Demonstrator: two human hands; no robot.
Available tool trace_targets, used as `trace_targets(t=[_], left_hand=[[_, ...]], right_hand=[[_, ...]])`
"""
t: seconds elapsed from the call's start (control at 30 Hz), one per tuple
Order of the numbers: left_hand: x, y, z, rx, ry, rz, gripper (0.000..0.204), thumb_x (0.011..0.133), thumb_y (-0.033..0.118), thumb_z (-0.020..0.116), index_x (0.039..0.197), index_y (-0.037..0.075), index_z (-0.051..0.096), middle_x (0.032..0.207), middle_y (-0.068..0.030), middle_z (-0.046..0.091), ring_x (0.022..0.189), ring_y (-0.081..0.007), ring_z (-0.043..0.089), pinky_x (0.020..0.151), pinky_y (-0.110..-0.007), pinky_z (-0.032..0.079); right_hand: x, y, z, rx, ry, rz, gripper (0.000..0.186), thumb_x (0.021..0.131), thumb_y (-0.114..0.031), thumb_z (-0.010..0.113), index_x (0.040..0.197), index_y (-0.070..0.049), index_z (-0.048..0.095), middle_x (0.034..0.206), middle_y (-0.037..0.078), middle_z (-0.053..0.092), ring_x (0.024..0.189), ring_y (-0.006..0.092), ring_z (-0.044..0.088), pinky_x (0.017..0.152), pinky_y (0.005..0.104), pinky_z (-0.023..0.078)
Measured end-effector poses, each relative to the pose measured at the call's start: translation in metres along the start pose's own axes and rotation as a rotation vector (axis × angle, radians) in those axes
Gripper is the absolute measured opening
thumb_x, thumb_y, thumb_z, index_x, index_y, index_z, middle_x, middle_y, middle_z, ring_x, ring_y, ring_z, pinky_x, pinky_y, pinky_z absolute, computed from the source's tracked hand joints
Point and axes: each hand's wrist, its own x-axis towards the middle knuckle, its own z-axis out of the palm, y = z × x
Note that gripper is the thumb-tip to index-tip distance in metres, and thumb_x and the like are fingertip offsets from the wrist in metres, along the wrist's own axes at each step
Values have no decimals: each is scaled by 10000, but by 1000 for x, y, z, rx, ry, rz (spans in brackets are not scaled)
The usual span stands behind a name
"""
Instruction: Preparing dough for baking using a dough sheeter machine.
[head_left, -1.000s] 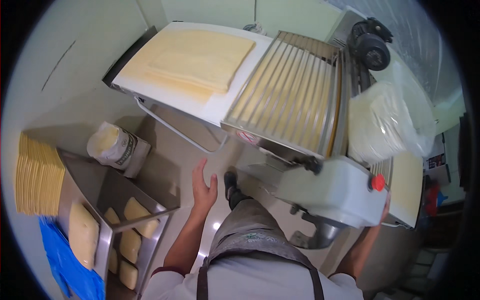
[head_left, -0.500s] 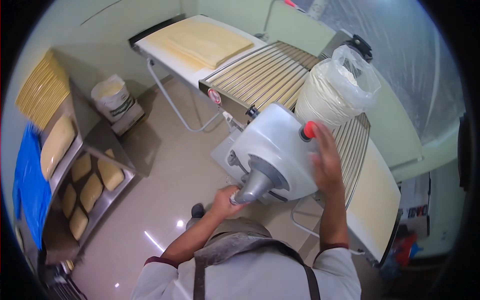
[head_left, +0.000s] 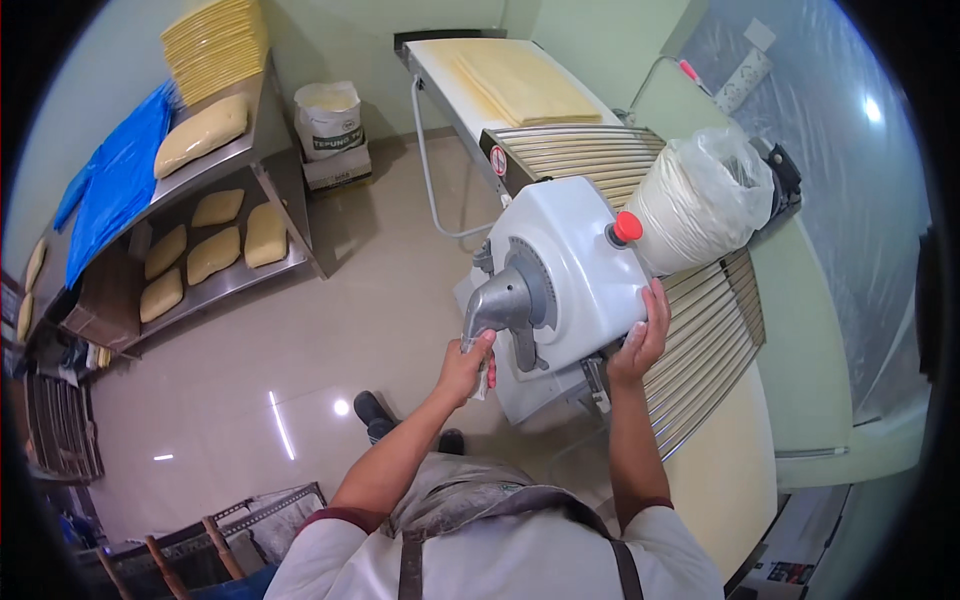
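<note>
- Housing [head_left: 575, 270] of a white machine stands right in front of the person, between a belt table on its far side and another on its near right
- Left hand [head_left: 466, 368]: fingers curled closely round the lower end of a grey metal lever [head_left: 502, 292], which bends down from a round dial on the side of the housing
- Right hand [head_left: 643, 335]: holding nothing, thumb and fingers extended and a little apart, laid along the right edge of the housing, below the red button [head_left: 628, 227]
- Clear plastic bag [head_left: 695, 205], bulging with something white, sits just beyond the housing, between two guards of metal bars
- Far guard [head_left: 575, 160] slopes toward the far belt, where a folded yellowish sheet [head_left: 525, 85] lies flat; near guard [head_left: 705, 345] runs down to a pale near belt [head_left: 722, 445]
- Steel shelf unit [head_left: 285, 215] at the left: a stack of thin yellow sheets [head_left: 215, 50], one pale block [head_left: 203, 133] and a blue plastic sheet [head_left: 120, 180] on top; five smaller pale pieces [head_left: 213, 255] on the level below
- White sack [head_left: 328, 125], its top gaping, rests on a carton [head_left: 338, 168] beside the shelf unit, near the wall
- Grey apron [head_left: 480, 505] and dark shoes [head_left: 373, 408] show below the hands
</note>
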Motion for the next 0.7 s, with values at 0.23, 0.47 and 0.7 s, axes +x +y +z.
trace_targets(t=[0.23,0.47,0.7], left_hand=[[-8,3,0,-78,-13,-8,496,882,497,607,721,32,543,570,-84,553,471,-187,566,464,-323,482],[-2,1,3,-156,-23,-39,498,859,521,622,745,40,559,611,-81,576,535,-189,604,518,-309,509],[-7,-4,-4,-160,3,67,516,874,539,583,771,34,572,643,-86,588,571,-182,605,541,-313,510]], right_hand=[[7,-6,-6,31,-90,-27,443,967,-238,391,1270,69,492,1344,273,458,1236,422,442,1040,485,336],[89,-28,1,-47,-485,-205,597,866,-143,540,1389,63,338,1405,290,381,1306,461,353,1098,475,278],[59,-7,-7,6,-469,-278,544,895,-204,493,1357,67,397,1380,256,436,1278,442,399,1089,476,290]])
